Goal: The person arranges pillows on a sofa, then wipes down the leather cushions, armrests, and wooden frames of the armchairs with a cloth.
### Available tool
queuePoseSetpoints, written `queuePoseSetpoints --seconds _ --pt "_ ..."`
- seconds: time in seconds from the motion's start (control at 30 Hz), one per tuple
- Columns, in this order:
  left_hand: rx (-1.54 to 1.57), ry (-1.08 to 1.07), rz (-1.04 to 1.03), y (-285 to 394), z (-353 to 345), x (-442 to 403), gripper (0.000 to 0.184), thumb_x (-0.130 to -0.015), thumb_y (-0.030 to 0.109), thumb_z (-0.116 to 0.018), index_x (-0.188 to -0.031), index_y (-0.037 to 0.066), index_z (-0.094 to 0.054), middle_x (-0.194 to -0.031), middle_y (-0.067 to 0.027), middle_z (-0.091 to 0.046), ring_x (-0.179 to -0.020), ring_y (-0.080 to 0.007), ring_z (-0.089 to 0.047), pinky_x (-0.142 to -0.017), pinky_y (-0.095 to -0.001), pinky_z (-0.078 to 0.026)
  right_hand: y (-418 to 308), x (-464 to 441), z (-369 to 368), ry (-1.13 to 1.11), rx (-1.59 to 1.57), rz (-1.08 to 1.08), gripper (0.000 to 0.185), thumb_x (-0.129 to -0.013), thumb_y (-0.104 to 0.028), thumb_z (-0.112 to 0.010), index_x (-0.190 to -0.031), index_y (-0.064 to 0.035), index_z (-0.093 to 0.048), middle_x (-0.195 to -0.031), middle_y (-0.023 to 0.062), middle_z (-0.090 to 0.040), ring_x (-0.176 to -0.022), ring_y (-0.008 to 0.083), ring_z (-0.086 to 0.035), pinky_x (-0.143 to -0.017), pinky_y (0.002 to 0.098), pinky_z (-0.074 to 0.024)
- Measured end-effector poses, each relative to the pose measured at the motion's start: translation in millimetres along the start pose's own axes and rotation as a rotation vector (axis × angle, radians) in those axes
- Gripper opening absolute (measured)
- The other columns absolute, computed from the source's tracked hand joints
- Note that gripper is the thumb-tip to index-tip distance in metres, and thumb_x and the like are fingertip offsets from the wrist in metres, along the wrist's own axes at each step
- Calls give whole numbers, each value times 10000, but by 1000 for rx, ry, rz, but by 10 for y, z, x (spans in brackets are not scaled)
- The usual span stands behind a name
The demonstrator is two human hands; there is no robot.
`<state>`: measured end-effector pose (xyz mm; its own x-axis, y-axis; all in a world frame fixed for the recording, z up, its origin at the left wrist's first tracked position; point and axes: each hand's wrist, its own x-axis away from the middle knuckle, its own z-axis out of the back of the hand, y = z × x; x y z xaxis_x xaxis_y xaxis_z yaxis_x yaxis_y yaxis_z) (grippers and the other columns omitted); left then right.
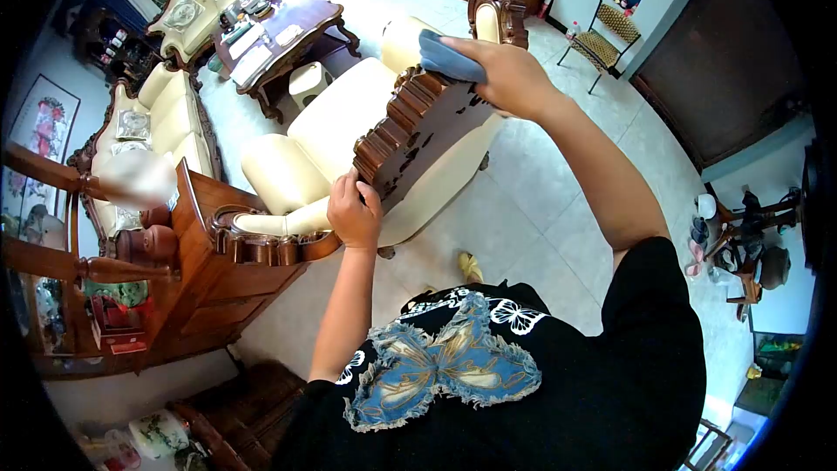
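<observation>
Blue-grey cloth (446,57) lies bunched in our right hand (519,78), its fingers closed over the folds, at the far end of the carved wooden rail (401,118) topping the cream sofa (336,118). Our left hand (356,214) has curled fingers against the rail's near end; grip or mere rest, we cannot tell. Risks noted: ridges could snag a loose fold and pull the cloth free; our outstretched right arm, if pressed hard, might cost us balance; weak left-hand bracing could slip. Cloth-to-wood contact appears likely, though our hand partly hides it.
</observation>
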<state>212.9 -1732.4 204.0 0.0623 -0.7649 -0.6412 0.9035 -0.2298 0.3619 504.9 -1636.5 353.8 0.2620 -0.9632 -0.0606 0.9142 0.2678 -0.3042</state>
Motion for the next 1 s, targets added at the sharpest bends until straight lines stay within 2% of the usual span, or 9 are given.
queuePoseSetpoints --seconds 0.13,0.2,0.27,0.37,0.47,0.57,0.8,0.9,1.0 --pt "-16 3 -16 6 40 49 274 -861 107 -508 -1041 -41 -652 -925 -173 -649 -839 -346 -627 -746 -431 -517 459 429 -30 225 -150 189 684 -692 42 -601 -1292 -287 -614 -1096 121 -690 -927 309 -668 -823 389 -524" --pt "-9 -42 -7 -1 56 55 269 -862 108 -512 -1036 -40 -654 -937 -181 -652 -851 -348 -630 -755 -431 -517 607 611 304 190 -170 30 496 -703 26 -610 -1115 -226 -727 -980 137 -710 -875 310 -679 -785 372 -521" --pt "-11 -37 3 -14 46 78 268 -863 107 -509 -1033 -40 -655 -937 -184 -652 -855 -349 -631 -758 -429 -517 848 600 461 540 -227 80 430 -721 -46 -668 -1127 -176 -723 -1031 94 -730 -899 237 -708 -835 322 -530" --pt "-12 -62 9 6 70 37 271 -870 107 -498 -1026 -50 -654 -936 -191 -653 -865 -356 -632 -766 -428 -517 828 366 634 815 -592 -21 500 -753 -100 -679 -1251 -139 -651 -1063 108 -720 -933 248 -704 -859 334 -530" --pt "28 -60 29 -24 120 -27 286 -885 112 -486 -1061 -44 -647 -957 -194 -649 -869 -374 -621 -769 -438 -508 332 -47 279 671 -408 177 655 -705 -40 -659 -1333 -213 -589 -1156 73 -695 -945 288 -680 -856 358 -546" --pt "45 -42 1 -125 111 -54 286 -893 117 -481 -1073 -35 -644 -954 -190 -646 -867 -371 -613 -766 -440 -503 -65 -287 -323 234 -219 182 701 -683 -60 -679 -1324 -327 -584 -1232 27 -664 -1067 359 -621 -932 391 -519" --pt "111 -119 42 -376 215 -115 280 -912 109 -474 -1100 -62 -591 -988 -227 -607 -927 -403 -578 -844 -432 -466 -475 -187 -545 407 190 -3 572 -917 -100 -517 -1422 -363 -457 -1452 10 -488 -1137 393 -576 -954 467 -517" --pt "261 -181 370 -309 440 -306 319 -997 166 -440 -1184 -50 -583 -1076 -180 -654 -985 -284 -614 -891 -394 -466 -734 -151 -595 481 21 -59 585 -872 -26 -515 -1366 -340 -524 -1361 26 -565 -994 332 -625 -808 382 -572" --pt "399 61 290 -267 635 -650 323 -1026 216 -427 -1135 -31 -604 -1046 -128 -658 -946 -222 -591 -878 -353 -449 -774 -17 -518 480 -13 -81 581 -855 -20 -537 -1349 -324 -539 -1320 21 -586 -958 301 -630 -785 366 -566"
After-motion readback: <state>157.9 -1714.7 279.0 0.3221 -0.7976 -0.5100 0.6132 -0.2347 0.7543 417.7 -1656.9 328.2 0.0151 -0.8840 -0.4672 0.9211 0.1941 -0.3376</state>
